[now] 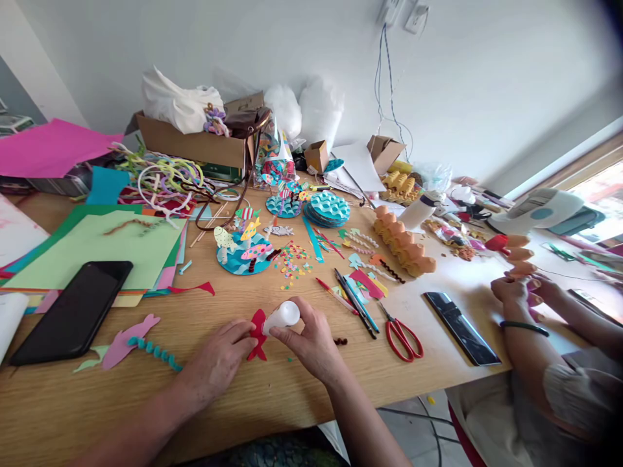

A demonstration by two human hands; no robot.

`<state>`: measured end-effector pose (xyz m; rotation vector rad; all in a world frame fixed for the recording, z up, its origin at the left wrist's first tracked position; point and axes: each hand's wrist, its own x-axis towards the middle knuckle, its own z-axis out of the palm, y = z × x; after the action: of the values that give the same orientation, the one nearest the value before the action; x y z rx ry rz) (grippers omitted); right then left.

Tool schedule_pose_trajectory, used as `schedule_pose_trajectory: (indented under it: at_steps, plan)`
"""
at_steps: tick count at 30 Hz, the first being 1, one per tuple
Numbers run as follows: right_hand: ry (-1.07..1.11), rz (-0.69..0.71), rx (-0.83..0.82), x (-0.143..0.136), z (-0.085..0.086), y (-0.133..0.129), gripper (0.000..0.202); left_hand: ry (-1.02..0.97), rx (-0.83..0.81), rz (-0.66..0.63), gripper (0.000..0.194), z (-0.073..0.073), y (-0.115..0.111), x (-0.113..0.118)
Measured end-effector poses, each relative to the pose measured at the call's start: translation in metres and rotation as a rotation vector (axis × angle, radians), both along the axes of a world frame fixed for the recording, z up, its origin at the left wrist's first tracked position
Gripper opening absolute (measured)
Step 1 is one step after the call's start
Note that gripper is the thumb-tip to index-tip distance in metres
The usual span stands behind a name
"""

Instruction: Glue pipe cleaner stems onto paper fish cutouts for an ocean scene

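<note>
My left hand [221, 357] presses its thumb and fingertips on the edge of a red paper fish [257, 334], which lies on the table. In my right hand [314, 340] is a small white glue bottle [283, 315], tilted with its narrow end down at the fish. Left of my hands lies a pink paper fish [127, 340] with a curled teal pipe cleaner [158, 353] across it. A short brown pipe cleaner [341, 341] lies partly hidden beside my right hand. Beyond my hands, a blue wavy paper disc [238, 263] carries several upright paper fish.
Red-handled scissors [405, 338], pens [357, 303] and a phone [460, 327] lie to the right. Another phone [73, 311] rests on coloured paper [97, 246] at left. An egg-carton strip [402, 243] stands farther back. A co-worker's hands [518, 292] hold carton cups at far right.
</note>
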<state>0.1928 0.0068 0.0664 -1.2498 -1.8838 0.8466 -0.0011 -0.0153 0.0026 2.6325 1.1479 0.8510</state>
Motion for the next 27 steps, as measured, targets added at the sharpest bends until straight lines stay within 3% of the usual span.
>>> schedule_pose_trajectory:
  at_steps: [12,27]
  plan:
    - [-0.007,0.044,-0.065,0.0025,0.0025,-0.0002,0.021,0.008,-0.008,0.021,0.028,-0.0029,-0.0006,0.0005]
    - [-0.018,0.03,-0.02,0.0022,0.0009,0.0013,0.022,0.024,-0.041,0.018,0.029,-0.0014,-0.0007,0.0002]
